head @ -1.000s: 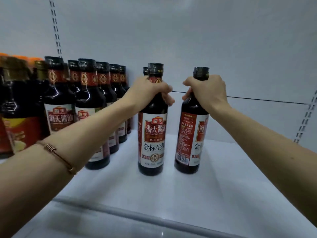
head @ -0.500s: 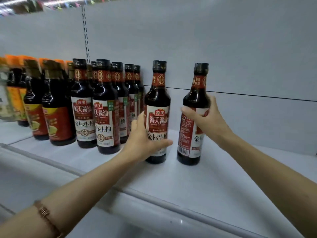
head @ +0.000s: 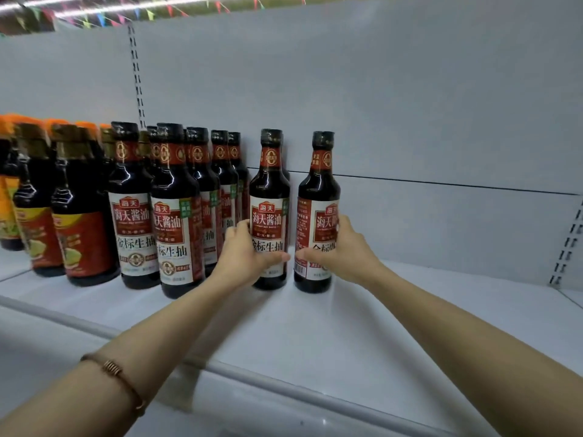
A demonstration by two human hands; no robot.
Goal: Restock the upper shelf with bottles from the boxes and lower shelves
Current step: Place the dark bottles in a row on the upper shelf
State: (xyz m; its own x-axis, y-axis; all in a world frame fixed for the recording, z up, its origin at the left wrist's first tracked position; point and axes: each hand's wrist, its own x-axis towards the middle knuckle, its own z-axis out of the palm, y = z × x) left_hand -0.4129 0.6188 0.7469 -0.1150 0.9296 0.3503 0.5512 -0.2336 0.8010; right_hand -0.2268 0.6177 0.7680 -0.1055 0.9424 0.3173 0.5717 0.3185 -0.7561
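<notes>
Two dark soy sauce bottles with red and white labels stand upright on the white upper shelf (head: 362, 335). My left hand (head: 244, 257) wraps the lower body of the left bottle (head: 270, 197). My right hand (head: 345, 250) grips the lower body of the right bottle (head: 318, 197), whose label is turned partly sideways. Both bottles rest on the shelf, a small gap apart. Another bottle is partly hidden behind the left one.
A row of several matching soy sauce bottles (head: 175, 209) fills the shelf to the left, with other dark bottles with orange caps (head: 79, 209) beyond. The shelf to the right is bare up to the slotted upright (head: 568, 244). A rounded shelf rail (head: 284, 389) runs along the front.
Both hands slid down from the bottle necks to the lower bodies. The bottles now stand further back on the shelf, closer to the row, and the right bottle has been turned.
</notes>
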